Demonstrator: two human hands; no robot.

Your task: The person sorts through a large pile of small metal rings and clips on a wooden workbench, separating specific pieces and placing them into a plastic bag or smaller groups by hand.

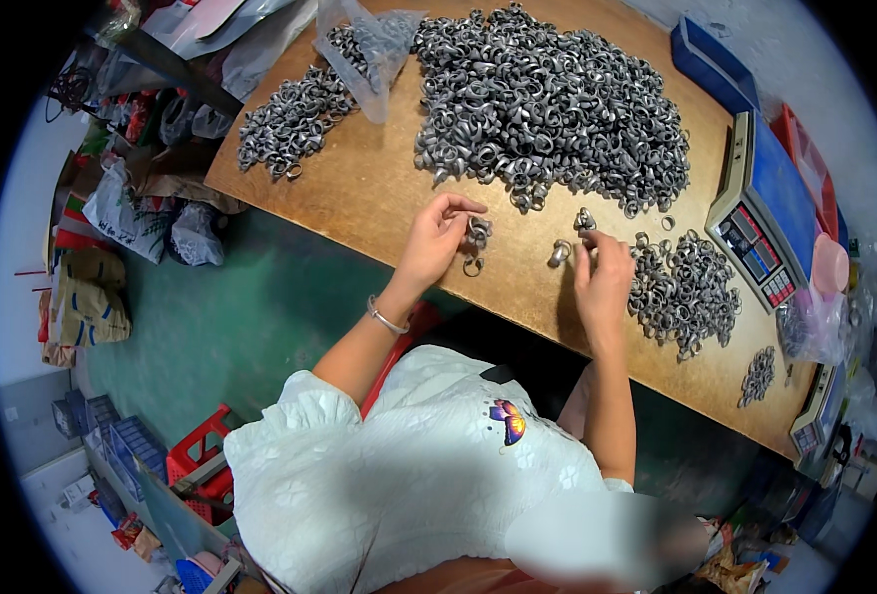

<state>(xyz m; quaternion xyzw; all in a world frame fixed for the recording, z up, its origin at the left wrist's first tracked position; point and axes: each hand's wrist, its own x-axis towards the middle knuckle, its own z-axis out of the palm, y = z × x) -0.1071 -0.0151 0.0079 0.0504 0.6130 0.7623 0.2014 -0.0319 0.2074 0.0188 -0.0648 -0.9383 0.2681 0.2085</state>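
Observation:
My left hand (438,236) is above the near part of the wooden table, its fingers and thumb curled around a small cluster of grey metal rings (478,232). A single ring (473,266) lies just below that cluster. To the right, my right hand (605,272) has its fingers bent and apart, with nothing visible held in them. Its fingertips are close to a few rings (585,220); whether they touch is hard to tell. Beside its thumb sits another small ring group (560,253). A large heap of metal rings (547,109) spreads across the far side.
A smaller ring pile (686,292) lies right of my right hand, with a little cluster (758,376) beyond. More rings (285,124) and a clear plastic bag (369,64) are at far left. A digital scale (755,238), blue bin (714,61) and red tray (805,163) line the right.

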